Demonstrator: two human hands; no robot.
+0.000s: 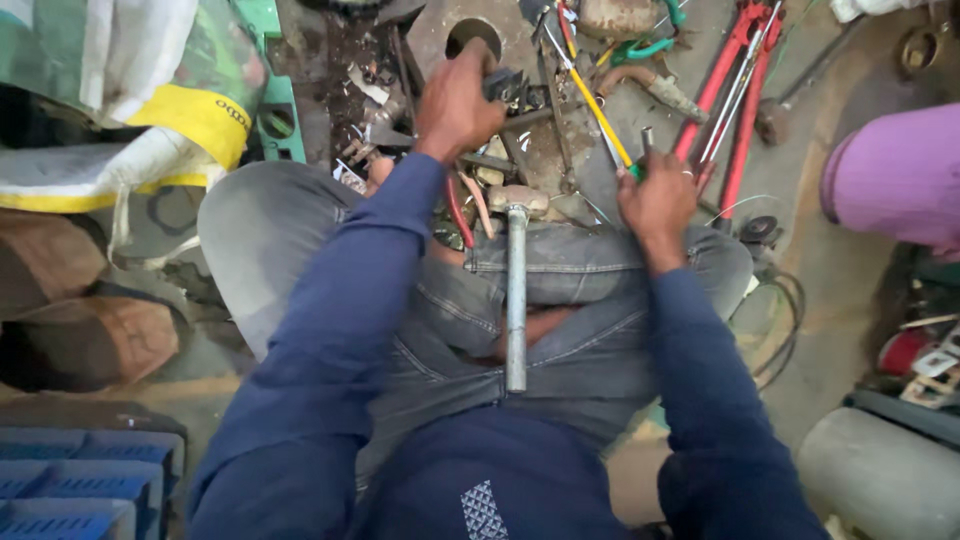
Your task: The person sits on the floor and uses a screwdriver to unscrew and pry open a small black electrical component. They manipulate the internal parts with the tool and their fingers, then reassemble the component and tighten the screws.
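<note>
Left hand (455,105): I am closing it around a dark metal part (505,85) above the scrap.
Right hand (657,200): fingers spreading beside the yellow rod (598,110), gripping nothing.
Hammer (516,290): lying across my lap.
Next, I judge: steadying the part first.

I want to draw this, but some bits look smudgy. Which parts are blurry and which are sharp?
In the head view, the left hand and right hand look slightly smeared, as does the scrap pile beyond them; the hammer on the lap is sharper; edges curve a little, light is soft, without harsh glare.
</note>
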